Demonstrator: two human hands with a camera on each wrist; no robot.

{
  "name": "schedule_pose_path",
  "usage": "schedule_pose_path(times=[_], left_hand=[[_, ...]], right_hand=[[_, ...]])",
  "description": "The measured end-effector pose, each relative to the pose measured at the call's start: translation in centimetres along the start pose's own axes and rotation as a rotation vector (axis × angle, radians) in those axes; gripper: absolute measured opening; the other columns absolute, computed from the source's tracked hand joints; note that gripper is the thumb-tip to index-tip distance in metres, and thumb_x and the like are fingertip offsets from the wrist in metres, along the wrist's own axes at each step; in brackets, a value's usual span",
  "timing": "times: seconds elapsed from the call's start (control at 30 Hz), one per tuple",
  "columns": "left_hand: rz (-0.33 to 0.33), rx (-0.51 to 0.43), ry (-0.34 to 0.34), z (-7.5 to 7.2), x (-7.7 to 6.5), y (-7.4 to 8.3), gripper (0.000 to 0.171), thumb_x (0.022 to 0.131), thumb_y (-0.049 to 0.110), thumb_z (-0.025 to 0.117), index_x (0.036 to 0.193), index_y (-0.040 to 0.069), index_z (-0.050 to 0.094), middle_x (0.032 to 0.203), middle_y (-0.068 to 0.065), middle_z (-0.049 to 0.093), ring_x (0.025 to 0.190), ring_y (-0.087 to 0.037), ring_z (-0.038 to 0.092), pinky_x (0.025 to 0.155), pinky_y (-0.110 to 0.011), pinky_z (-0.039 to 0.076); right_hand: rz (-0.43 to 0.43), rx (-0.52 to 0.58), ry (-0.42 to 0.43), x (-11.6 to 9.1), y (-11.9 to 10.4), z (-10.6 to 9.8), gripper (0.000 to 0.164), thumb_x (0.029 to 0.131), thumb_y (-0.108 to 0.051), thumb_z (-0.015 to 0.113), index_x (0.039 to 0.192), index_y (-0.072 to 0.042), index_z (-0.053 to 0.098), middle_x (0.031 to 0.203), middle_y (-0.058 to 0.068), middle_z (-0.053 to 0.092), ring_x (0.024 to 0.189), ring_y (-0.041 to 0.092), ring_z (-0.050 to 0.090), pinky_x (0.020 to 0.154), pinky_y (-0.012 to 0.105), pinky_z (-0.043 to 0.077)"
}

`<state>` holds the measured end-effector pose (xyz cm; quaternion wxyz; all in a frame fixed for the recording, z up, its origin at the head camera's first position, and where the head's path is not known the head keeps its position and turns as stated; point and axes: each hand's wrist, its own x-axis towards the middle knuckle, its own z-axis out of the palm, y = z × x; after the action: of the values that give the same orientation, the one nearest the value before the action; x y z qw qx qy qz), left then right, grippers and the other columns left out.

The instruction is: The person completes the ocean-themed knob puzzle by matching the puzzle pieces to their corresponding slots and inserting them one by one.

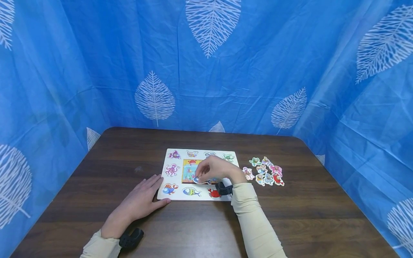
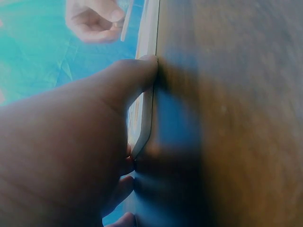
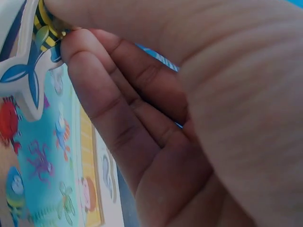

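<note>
My right hand [image 1: 215, 168] pinches a fish puzzle piece [image 3: 29, 78] between thumb and fingers, just above the middle of a white puzzle board [image 1: 180, 195]. In the right wrist view the piece shows yellow and black stripes and a blue, white-edged tail; its front is cut off by the frame. Sea animals are printed around the board, with an aquarium picture [image 1: 187, 175] in the centre, partly covered by my right hand. At the board's near left corner rests my left hand [image 1: 142, 199], fingers extended along the left side and thumb at the near edge.
Right of the board lies a group of loose sea-animal pieces, among them a red crab [image 1: 277, 179], a pink octopus [image 1: 248, 173] and a green turtle [image 1: 255, 161]. The dark wooden table [image 1: 306, 215] is enclosed by blue leaf-patterned curtains [image 1: 226, 82].
</note>
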<state>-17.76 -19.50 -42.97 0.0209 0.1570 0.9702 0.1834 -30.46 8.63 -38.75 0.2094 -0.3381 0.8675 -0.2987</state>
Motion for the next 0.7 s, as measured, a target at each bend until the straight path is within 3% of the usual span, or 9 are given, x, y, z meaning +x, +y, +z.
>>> schedule_pose_path(times=[0.7], left_hand=[[0.019, 0.01, 0.03, 0.0, 0.0, 0.0, 0.082, 0.093, 0.05, 0.072, 0.148, -0.006, 0.049, 0.154, -0.027, 0.048, 0.145, -0.044, 0.044, 0.117, -0.064, 0.036]], right_hand=[[-0.027, -0.005, -0.135, 1.1, -1.9, 1.7, 0.012, 0.084, -0.01, 0.086, 0.09, -0.018, 0.08, 0.08, -0.009, 0.072, 0.075, 0.007, 0.064, 0.071, 0.022, 0.055]])
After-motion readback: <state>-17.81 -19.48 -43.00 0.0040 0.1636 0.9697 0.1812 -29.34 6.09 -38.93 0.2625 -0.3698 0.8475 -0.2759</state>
